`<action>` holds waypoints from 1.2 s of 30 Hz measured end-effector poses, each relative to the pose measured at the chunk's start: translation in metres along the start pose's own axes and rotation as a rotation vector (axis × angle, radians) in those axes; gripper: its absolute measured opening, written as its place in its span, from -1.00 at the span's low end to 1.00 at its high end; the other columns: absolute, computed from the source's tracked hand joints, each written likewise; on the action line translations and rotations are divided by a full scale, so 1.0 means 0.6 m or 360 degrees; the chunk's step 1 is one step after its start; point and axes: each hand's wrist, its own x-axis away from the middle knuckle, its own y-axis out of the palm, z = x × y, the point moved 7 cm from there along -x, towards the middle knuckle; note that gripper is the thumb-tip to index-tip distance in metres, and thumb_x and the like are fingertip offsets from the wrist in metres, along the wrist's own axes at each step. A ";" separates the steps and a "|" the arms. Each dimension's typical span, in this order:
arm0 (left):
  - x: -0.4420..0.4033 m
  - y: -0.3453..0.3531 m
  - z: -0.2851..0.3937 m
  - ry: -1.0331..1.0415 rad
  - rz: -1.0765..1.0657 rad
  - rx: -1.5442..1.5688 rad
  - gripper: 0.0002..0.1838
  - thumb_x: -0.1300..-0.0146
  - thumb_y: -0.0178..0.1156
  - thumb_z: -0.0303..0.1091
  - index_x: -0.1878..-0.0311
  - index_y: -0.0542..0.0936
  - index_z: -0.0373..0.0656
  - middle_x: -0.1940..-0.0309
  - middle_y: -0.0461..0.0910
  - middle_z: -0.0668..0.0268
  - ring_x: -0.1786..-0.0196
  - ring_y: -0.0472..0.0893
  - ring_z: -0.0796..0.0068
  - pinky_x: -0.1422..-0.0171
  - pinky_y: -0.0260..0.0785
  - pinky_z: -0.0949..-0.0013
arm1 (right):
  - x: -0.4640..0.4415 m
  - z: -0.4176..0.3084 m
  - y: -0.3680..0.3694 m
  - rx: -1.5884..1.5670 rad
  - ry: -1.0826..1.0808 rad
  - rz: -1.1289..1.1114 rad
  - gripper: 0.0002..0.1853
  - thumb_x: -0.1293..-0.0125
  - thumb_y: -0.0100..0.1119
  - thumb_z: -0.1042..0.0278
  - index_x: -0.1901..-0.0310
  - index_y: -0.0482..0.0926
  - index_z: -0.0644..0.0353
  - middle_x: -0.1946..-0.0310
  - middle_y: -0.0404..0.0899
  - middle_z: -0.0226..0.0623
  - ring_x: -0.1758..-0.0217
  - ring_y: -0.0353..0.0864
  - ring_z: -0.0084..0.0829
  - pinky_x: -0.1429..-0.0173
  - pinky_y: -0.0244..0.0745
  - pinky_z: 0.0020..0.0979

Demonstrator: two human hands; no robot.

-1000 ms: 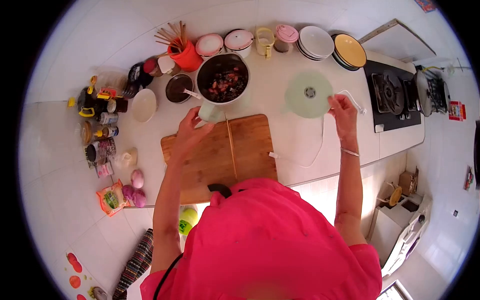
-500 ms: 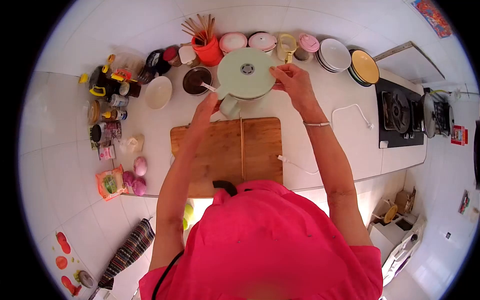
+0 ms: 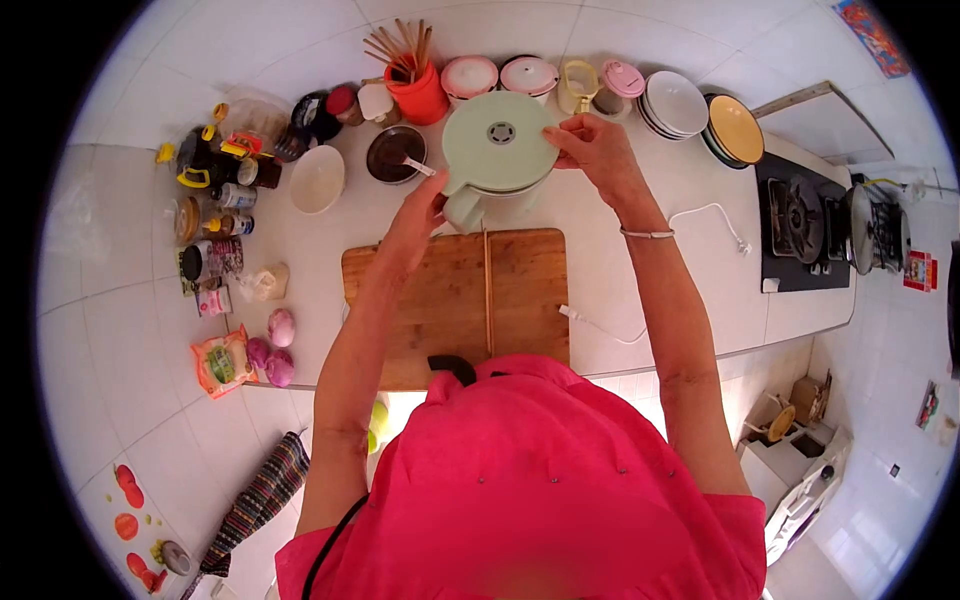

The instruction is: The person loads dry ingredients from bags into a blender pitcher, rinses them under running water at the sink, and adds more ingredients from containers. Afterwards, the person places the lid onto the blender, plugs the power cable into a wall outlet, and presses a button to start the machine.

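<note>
A pale green round lid (image 3: 500,145) with a grey vent in its centre lies over the top of the pot (image 3: 515,203), hiding what is inside. My right hand (image 3: 597,155) pinches the lid's right edge between thumb and fingers. At the pot's lower left, my left hand (image 3: 418,214) is beside the green handle (image 3: 463,208), its fingers closed and partly hidden there. A dark bowl (image 3: 396,154) with a spoon in it stands just left of the pot. Below them lies a wooden board (image 3: 430,290) with chopsticks (image 3: 489,290) across it.
An orange-red chopstick holder (image 3: 420,98), pink-lidded containers (image 3: 470,77) and stacked plates (image 3: 675,103) line the back. Jars and a white bowl (image 3: 318,180) stand left, above onions (image 3: 281,327). A white cable (image 3: 700,210) lies right of the pot, near the stove (image 3: 802,215).
My right hand has brought the lid leftward from the counter onto the pot, covering the dark contents. My left hand has closed near the handle. The view has shifted slightly.
</note>
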 end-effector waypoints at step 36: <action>0.012 0.016 -0.015 0.0200 -0.0047 -0.0585 -0.54 -0.38 0.16 -0.24 -0.23 0.40 -0.30 -0.07 0.51 0.34 -0.11 0.45 0.55 -0.30 0.21 0.43 | 0.233 0.382 -0.354 0.1563 0.0277 0.1002 -0.80 -0.27 0.21 0.21 0.26 0.60 0.16 0.34 0.67 -0.14 0.26 0.66 -0.09 0.17 0.57 -0.18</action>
